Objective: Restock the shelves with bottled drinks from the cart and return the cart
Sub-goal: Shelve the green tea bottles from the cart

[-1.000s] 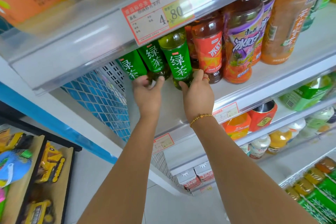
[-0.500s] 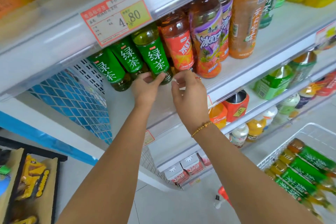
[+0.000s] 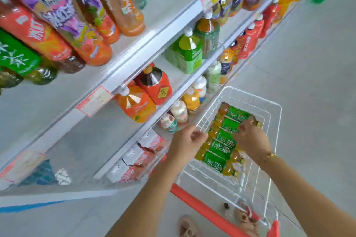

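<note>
A white wire cart [image 3: 250, 100] with a red handle [image 3: 202, 209] stands at the lower right, beside the shelves. Several green-label tea bottles [image 3: 221, 148] lie side by side in it. My right hand [image 3: 250, 136] reaches down into the cart, its fingers spread onto the bottles near the far end of the row. My left hand [image 3: 185, 138] hovers over the cart's left rim, loosely curled and holding nothing. Matching green tea bottles [image 3: 15, 57] stand on the upper shelf at the far left.
The shelving unit [image 3: 134, 59] fills the left side with red, purple and orange drink bottles [image 3: 86, 44] on several levels, and cartons [image 3: 134, 159] on the lowest. Grey floor [image 3: 308, 102] lies to the right of the cart. A sandalled foot [image 3: 186, 227] shows by the handle.
Both hands have left the green tea bottles on the upper shelf and dropped to the cart. My view has swung down and right.
</note>
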Available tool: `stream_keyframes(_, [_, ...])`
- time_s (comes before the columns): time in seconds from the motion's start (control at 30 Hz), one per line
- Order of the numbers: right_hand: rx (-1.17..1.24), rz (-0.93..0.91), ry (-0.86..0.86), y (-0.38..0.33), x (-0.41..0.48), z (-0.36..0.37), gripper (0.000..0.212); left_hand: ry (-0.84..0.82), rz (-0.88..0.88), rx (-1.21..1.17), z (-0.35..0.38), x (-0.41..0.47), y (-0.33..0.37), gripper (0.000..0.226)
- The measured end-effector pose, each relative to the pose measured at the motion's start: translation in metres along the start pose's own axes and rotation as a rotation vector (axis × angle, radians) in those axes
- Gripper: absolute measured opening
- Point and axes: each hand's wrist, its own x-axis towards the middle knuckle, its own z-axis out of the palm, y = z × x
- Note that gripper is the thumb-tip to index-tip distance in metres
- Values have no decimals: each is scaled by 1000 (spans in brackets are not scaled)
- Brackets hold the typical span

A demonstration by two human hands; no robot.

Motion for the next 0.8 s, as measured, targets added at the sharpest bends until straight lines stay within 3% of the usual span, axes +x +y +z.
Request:
stream_keyframes(0.1, [-211,92,-211,50,22,8,38,-179,-122,84,54,23,-29,15])
stream_keyframes(0.17, [-280,99,-287,72,36,17,43,-223,-185,153,82,36,-50,24])
stream_keyframes(0.37, [-186,195,-406,114,90,67,45,-284,-320,319,140,72,-108,27])
stream_keyframes(0.57, [-397,226,-462,133,144,116,38,-311,-189,537,182,111,-147,44])
stream_keyframes(0.8, [-372,352,-507,160,181,151,60,-250,-72,534,203,130,-166,36])
